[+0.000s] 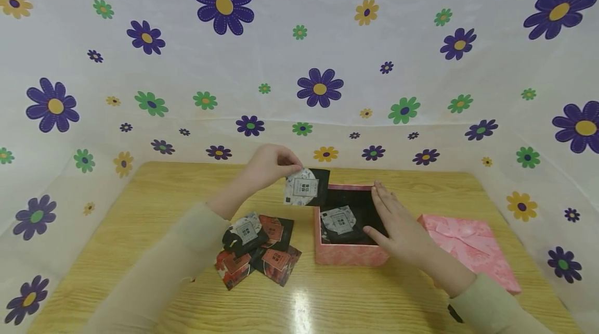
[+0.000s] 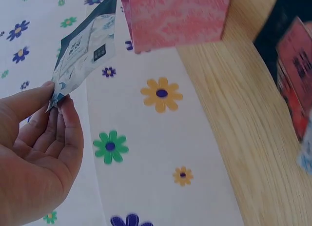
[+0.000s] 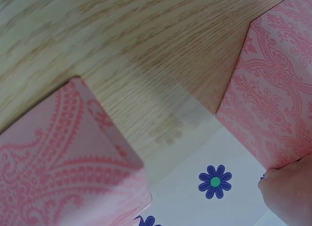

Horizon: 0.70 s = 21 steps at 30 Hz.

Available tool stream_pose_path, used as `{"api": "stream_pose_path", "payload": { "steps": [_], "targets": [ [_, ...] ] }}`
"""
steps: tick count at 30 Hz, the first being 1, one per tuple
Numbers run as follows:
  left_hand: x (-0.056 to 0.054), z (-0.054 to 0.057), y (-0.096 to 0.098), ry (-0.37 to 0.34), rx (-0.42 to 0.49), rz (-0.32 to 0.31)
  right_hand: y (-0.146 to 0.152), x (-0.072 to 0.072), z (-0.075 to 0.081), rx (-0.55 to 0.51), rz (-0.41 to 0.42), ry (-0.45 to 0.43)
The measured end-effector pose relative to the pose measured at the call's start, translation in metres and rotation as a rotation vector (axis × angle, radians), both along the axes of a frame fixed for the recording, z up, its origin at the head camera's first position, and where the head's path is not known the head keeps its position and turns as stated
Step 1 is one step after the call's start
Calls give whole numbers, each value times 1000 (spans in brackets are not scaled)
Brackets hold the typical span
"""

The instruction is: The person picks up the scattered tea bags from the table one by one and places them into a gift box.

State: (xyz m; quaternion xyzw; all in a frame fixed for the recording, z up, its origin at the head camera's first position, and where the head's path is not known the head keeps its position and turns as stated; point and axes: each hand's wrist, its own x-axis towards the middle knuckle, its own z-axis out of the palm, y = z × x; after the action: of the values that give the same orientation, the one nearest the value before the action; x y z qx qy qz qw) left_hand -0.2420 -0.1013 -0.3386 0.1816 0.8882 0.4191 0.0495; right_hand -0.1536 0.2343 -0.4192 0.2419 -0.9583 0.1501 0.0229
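My left hand (image 1: 276, 166) pinches a flat black-and-white sachet (image 1: 303, 187) by one corner, just above the back left of the pink box (image 1: 348, 255). In the left wrist view the same sachet (image 2: 85, 55) hangs tilted from thumb and fingertips. Another black-and-white sachet (image 1: 339, 222) lies inside the box, whose interior is black. My right hand (image 1: 398, 225) rests on the box's right rim, fingers stretched toward the back corner and thumb spread over the front part. In the right wrist view only part of this hand (image 3: 290, 189) shows, at the box's edge.
A loose pile of black-and-white and red-and-black sachets (image 1: 278, 261) lies on the wooden table (image 1: 154, 209), left of the box. The pink lid (image 1: 472, 251) with a bow lies to the right. A flower-patterned cloth (image 1: 262, 53) stands behind and along both sides.
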Motion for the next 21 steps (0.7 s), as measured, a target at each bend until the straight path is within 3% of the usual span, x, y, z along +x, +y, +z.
{"api": "stream_pose_path", "payload": {
  "steps": [6,11,15,21],
  "targets": [
    [0,-6,34,17,4,-65,-1,0,0,-8,-1,-17],
    [3,-17,59,-9,3,-109,-1,-2,-1,-4,-13,-36],
    [6,-29,73,-15,26,-151,-1,-3,-1,-4,-16,-37],
    [9,-42,87,-1,6,-160,0,-3,-1,1,-14,-37]
  ]
}}
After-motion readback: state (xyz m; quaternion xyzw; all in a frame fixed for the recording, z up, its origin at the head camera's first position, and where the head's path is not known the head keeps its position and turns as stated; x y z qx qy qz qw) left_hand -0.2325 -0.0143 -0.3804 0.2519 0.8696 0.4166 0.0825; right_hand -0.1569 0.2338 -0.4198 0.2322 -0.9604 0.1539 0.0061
